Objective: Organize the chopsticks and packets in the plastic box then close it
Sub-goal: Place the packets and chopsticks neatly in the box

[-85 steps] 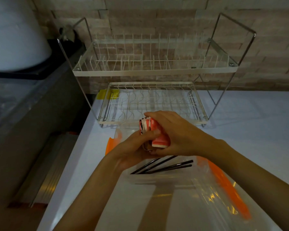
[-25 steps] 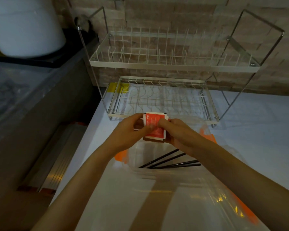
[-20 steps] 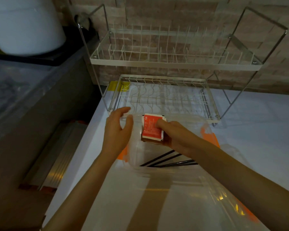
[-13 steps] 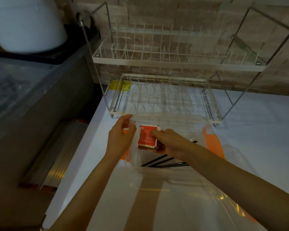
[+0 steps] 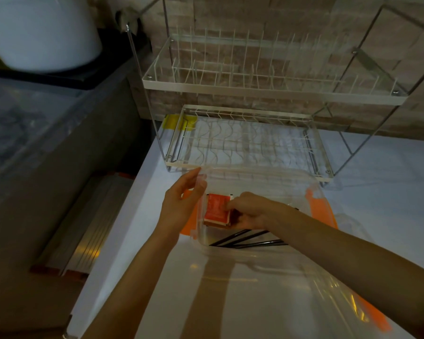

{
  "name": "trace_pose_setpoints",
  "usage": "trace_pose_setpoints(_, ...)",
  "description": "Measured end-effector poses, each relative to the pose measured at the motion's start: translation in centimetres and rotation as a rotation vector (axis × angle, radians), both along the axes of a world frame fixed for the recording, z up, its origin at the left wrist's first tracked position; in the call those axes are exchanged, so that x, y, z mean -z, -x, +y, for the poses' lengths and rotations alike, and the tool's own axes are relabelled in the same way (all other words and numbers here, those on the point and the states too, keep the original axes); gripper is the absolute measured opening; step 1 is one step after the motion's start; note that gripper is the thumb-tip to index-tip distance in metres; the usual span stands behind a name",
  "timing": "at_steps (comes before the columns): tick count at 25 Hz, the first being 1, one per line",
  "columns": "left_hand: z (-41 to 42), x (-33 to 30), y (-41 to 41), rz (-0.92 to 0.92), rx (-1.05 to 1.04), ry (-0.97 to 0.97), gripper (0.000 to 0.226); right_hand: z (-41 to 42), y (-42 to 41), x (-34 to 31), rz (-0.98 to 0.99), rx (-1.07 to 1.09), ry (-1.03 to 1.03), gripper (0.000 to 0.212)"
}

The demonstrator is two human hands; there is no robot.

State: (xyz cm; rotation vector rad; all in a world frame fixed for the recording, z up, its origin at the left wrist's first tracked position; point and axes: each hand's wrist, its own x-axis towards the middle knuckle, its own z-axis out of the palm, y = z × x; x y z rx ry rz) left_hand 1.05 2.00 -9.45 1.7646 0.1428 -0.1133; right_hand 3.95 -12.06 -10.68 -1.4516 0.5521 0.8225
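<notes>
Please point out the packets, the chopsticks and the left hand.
packets (image 5: pixel 216 209), head view, on the red top packet.
chopsticks (image 5: pixel 250 242), head view, on a black stick's middle.
left hand (image 5: pixel 179 206), head view, on its back.

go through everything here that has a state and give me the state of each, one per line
clear plastic box: open, lid off
stack of red sauce packets: inside the box, held
black chopsticks: lying loose on the box floor
clear lid with orange clips: off, lying nearer the camera
right hand: pinching the packets
left hand: fingers straight, at the box's left wall
white wire dish rack: both tiers bare
</notes>
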Motion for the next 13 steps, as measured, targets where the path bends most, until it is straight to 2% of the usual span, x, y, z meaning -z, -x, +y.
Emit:
trace_pose_setpoints(6,0.0,0.1,-0.2,0.011,-0.011,0.036,0.022,0.3,-0.5,1.2,-0.012,-0.09,0.117,0.033)
trace_pose_setpoints(8,0.0,0.2,-0.2,0.002,-0.016,0.037,0.024,0.4,-0.6,1.1,-0.011,-0.114,0.15,0.028)
trace_pose_setpoints(13,-0.2,0.2,-0.2,-0.018,-0.026,0.01,0.035,0.7,-0.6,1.2,-0.069,-0.226,0.251,0.037)
